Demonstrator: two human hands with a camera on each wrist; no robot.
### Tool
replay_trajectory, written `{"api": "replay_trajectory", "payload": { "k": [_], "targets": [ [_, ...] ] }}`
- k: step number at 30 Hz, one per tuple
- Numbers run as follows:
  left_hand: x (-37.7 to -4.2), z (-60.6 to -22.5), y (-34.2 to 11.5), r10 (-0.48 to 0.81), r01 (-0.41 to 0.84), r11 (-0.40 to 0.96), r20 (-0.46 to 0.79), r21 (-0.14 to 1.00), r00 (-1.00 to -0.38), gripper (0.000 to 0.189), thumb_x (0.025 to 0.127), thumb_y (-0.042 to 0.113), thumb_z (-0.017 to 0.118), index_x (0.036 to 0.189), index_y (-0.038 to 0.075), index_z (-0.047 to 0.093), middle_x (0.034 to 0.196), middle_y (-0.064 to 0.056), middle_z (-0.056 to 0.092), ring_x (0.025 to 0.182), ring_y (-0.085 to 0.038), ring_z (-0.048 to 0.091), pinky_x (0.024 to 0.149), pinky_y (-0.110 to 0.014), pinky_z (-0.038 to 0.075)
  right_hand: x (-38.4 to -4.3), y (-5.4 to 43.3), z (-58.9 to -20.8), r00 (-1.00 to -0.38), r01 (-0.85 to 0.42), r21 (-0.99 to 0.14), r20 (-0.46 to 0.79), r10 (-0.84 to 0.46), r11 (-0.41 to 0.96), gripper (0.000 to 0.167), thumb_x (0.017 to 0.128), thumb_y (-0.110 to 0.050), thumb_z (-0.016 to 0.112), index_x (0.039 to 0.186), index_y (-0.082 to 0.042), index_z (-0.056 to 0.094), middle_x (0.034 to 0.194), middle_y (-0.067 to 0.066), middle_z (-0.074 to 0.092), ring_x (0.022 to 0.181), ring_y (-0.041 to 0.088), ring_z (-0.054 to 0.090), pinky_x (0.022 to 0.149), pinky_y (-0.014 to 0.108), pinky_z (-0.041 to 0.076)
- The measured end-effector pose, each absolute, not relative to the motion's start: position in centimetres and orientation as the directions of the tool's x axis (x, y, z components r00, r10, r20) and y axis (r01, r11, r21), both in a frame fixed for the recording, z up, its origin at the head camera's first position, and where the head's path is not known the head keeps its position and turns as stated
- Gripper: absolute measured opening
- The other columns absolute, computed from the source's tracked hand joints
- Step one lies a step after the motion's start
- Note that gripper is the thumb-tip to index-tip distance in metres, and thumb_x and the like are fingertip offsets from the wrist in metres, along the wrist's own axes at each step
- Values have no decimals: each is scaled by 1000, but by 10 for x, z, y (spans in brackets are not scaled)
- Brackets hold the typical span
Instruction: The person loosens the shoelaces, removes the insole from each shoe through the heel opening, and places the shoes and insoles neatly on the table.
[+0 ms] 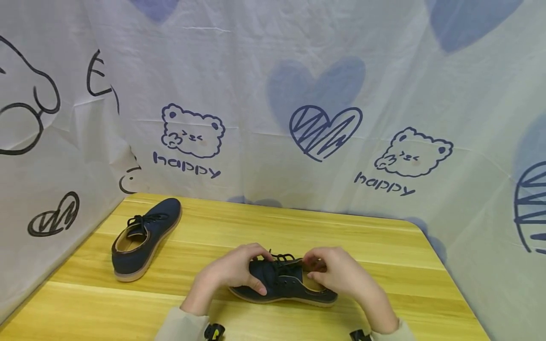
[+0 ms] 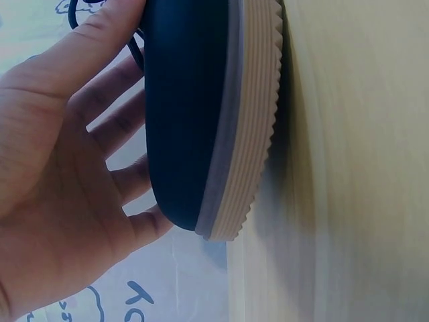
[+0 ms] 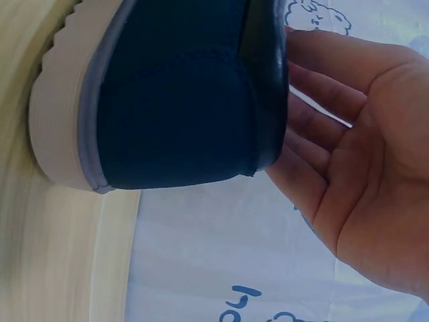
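A dark navy lace-up shoe (image 1: 287,286) rests sole down at the front of the table, toe to the left. My left hand (image 1: 234,267) grips its front part, thumb on the near side and fingers across the far side. In the left wrist view the shoe's toe (image 2: 184,134) shows a ribbed tan sole touching the table. My right hand (image 1: 341,270) holds the far collar beside the opening, fingers curled there. The right wrist view shows the heel (image 3: 174,127), with the fingertips hidden behind the collar. Black laces (image 1: 283,257) stick up between the hands.
A matching navy shoe (image 1: 164,220) stands at the back left, toe pointing away, laces tied. The wooden table (image 1: 341,227) has a rounded back right corner. A white printed cloth (image 1: 256,118) hangs behind the table and along its left side.
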State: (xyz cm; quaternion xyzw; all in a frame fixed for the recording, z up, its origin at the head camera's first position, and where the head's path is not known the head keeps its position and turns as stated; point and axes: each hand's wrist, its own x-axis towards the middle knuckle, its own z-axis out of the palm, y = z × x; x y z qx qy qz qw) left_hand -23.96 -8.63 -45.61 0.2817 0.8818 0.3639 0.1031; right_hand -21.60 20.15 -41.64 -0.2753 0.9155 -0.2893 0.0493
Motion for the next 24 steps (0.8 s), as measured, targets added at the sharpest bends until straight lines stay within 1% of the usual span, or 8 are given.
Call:
{"api": "replay_trajectory", "payload": {
  "k": [3, 8, 15, 20, 24],
  "targets": [
    [-239, -456, -86, 570, 419, 582, 18, 697, -821, 63, 70, 28, 99, 125, 17, 70, 134, -4, 65, 130, -37, 57, 109, -56, 44, -216, 200, -418, -851, -475, -523, 67, -521, 708, 24, 89, -3, 80, 112, -5, 74, 102, 4, 75, 89, 17, 71, 79, 37, 59],
    [-239, -455, -86, 570, 423, 597, 11, 681, -822, 63, 71, 29, 99, 126, 19, 70, 135, -3, 64, 131, -36, 56, 109, -55, 44, -216, 196, -423, -862, -470, -455, 50, -505, 756, 23, 86, -4, 81, 108, -5, 74, 96, 3, 75, 85, 15, 69, 77, 35, 59],
    [-237, -453, -84, 568, 427, 620, -2, 658, -823, 63, 72, 31, 98, 127, 21, 70, 138, -3, 63, 131, -35, 55, 108, -56, 44, -220, 190, -433, -879, -462, -347, 59, -473, 816, 22, 81, -9, 86, 101, -9, 75, 90, 0, 73, 79, 15, 66, 75, 39, 58],
    [-236, -453, -84, 561, 427, 633, -4, 646, -828, 62, 72, 30, 98, 127, 22, 70, 137, -3, 63, 129, -34, 55, 108, -57, 43, -223, 192, -438, -872, -478, -338, 72, -484, 811, 21, 79, -12, 88, 96, -12, 75, 86, -3, 72, 76, 11, 64, 72, 36, 57],
    [-235, -453, -84, 560, 429, 636, -2, 642, -828, 63, 72, 30, 98, 127, 22, 69, 136, -2, 63, 128, -33, 55, 107, -57, 44, -224, 193, -438, -862, -493, -346, 66, -503, 798, 22, 78, -14, 89, 94, -14, 74, 85, -5, 71, 75, 10, 63, 72, 36, 56]
  ]
}}
